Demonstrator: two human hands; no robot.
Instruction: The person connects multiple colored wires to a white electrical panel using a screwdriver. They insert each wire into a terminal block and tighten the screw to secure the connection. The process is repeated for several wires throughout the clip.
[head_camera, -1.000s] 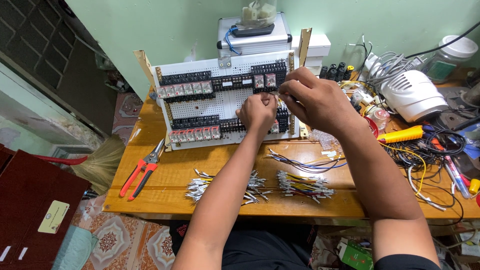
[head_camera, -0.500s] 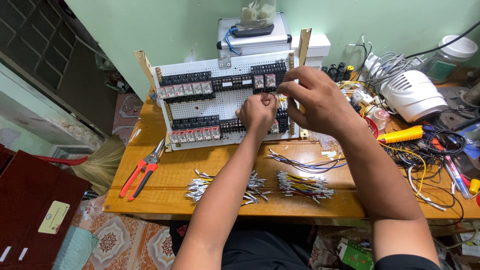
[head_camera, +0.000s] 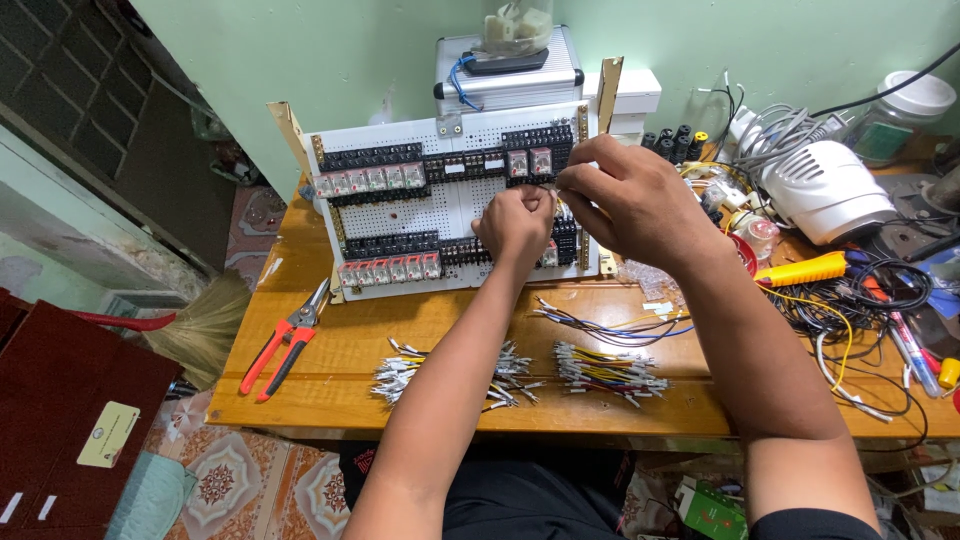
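White perforated relay board (head_camera: 400, 215) is the reference: my left hand (head_camera: 517, 226) and right hand (head_camera: 630, 205) pinch close together at its upper-right relay row, what they grip hidden, cut wire bundles (head_camera: 610, 372) below it, red pliers (head_camera: 282, 342) lower-left.

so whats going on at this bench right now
A person has both hands up at a white perforated panel fitted with rows of relays and black terminal blocks. The left hand and right hand meet at the upper right blocks, fingers pinched there. Bundles of short cut wires and red-handled cutters lie on the wooden table.
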